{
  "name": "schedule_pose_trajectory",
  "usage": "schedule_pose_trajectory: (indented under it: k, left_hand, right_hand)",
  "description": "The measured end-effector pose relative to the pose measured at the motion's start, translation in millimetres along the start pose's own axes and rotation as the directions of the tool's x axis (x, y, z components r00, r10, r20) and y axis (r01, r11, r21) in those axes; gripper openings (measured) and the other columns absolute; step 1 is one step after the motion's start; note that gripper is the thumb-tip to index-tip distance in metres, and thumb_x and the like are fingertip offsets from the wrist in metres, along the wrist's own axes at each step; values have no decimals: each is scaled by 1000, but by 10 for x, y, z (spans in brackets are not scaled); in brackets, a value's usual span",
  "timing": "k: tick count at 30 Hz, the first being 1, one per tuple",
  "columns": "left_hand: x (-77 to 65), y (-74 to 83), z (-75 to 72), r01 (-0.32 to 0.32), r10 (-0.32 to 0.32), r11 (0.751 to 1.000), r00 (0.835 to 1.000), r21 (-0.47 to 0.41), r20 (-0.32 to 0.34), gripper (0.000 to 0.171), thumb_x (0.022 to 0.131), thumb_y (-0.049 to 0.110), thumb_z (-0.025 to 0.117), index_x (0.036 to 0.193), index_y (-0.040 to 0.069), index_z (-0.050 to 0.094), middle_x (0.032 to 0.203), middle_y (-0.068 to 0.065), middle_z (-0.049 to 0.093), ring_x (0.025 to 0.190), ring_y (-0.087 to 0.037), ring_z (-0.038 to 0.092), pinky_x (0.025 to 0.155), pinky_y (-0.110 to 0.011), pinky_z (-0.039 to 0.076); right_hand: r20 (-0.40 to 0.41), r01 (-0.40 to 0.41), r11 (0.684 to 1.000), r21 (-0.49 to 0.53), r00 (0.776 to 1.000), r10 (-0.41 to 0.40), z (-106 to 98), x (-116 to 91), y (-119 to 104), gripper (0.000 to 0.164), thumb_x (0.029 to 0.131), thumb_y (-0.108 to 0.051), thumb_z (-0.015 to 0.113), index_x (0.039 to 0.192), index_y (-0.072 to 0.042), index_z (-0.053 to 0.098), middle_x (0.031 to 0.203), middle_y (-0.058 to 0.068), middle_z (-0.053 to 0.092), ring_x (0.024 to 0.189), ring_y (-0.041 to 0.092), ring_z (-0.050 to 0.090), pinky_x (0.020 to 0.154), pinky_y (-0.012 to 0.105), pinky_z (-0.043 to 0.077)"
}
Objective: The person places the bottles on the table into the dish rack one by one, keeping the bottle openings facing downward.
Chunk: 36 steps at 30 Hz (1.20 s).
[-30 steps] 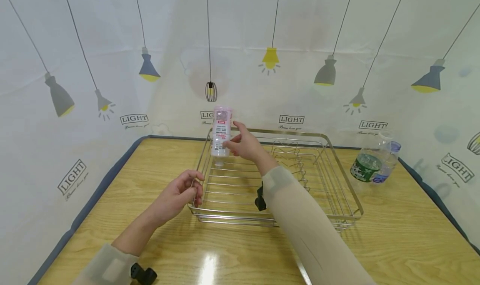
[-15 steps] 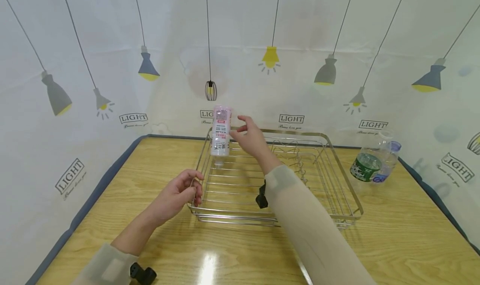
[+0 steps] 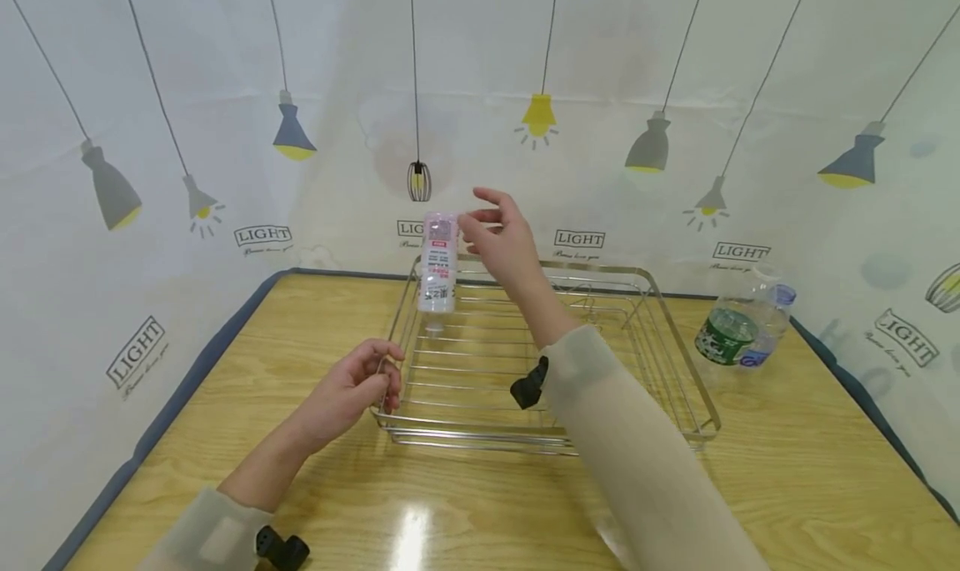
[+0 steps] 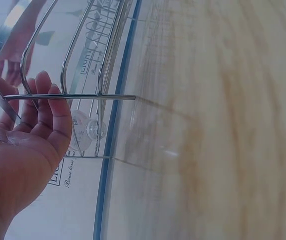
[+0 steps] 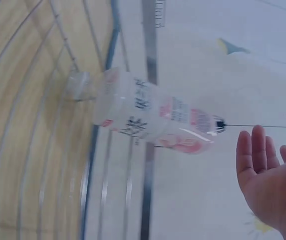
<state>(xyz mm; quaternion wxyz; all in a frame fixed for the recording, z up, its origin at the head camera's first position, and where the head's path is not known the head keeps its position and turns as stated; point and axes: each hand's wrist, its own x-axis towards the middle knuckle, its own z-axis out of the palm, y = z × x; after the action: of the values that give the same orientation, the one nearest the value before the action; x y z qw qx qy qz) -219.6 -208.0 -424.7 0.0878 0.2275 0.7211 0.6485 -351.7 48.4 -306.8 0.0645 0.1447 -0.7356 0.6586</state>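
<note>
A clear plastic bottle [image 3: 438,262] with black and red lettering and a pink end stands upside down, neck lowest, in the back left of a metal wire dish rack [image 3: 517,430]. Its neck [image 5: 78,85] reaches the rack wires in the right wrist view. My right hand [image 3: 510,242] is raised beside the bottle's upper end, fingers spread; in its wrist view a gap separates hand and bottle. My left hand [image 3: 348,392] holds the rack's left side near the front corner, its fingers [image 4: 58,115] curled round the rim and wires.
On the wooden table [image 3: 300,504], right of the rack, stand a bottle with a green label [image 3: 726,335] and a clear bottle with a purple cap [image 3: 780,296]. A printed cloth [image 3: 480,71] rises behind and along the sides.
My right hand has let go of the upside-down bottle and moved up and slightly right. The bottle stays in the rack, and my left hand keeps its hold.
</note>
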Motion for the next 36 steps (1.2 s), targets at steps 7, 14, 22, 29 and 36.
schedule_pose_trajectory:
  k: [7, 14, 22, 29, 36]
  left_hand:
    - [-1, 8, 4, 3, -3, 1000, 1000, 1, -2, 31, 107, -3, 44, 135, 6, 50, 100, -11, 60, 86, -17, 65, 77, -29, 62]
    - [-5, 26, 5, 2, -2, 1000, 1000, -1, 0, 31, 106, -3, 44, 135, 6, 50, 100, -10, 61, 86, -17, 65, 78, -29, 62]
    - [-1, 5, 7, 17, -17, 1000, 1000, 15, -2, 32, 107, -3, 43, 136, 8, 50, 100, -9, 61, 85, -16, 65, 78, -29, 62]
    - [-2, 29, 23, 22, -22, 1000, 1000, 17, -6, 31, 107, -2, 44, 135, 10, 51, 100, -8, 61, 86, -16, 66, 78, -29, 62]
    - [-12, 50, 27, 20, -20, 999, 1000, 27, -12, 29, 108, -1, 44, 136, 6, 50, 100, -10, 61, 86, -17, 66, 79, -29, 63]
  right_hand:
    - [51, 103, 995, -8, 993, -102, -225, -195, -358, 49, 108, -27, 69, 155, -23, 57, 130, 8, 66, 107, 24, 71, 101, 44, 63]
    - [104, 179, 979, -95, 980, -169, -513, -437, -542, 44, 109, -26, 69, 151, -16, 60, 128, 9, 67, 104, 22, 70, 96, 37, 64]
    - [110, 176, 953, -245, 982, -153, -980, -782, -551, 41, 110, -27, 68, 148, -14, 62, 132, 8, 68, 104, 22, 69, 91, 27, 62]
    - [97, 160, 921, -354, 986, -134, -1350, -1039, -509, 40, 111, -27, 67, 148, -13, 62, 130, 9, 68, 104, 19, 69, 81, 21, 58]
    - [47, 127, 889, -439, 992, -118, -1742, -1238, -456, 44, 111, -33, 66, 150, -14, 60, 135, 6, 67, 105, 10, 68, 84, 16, 58]
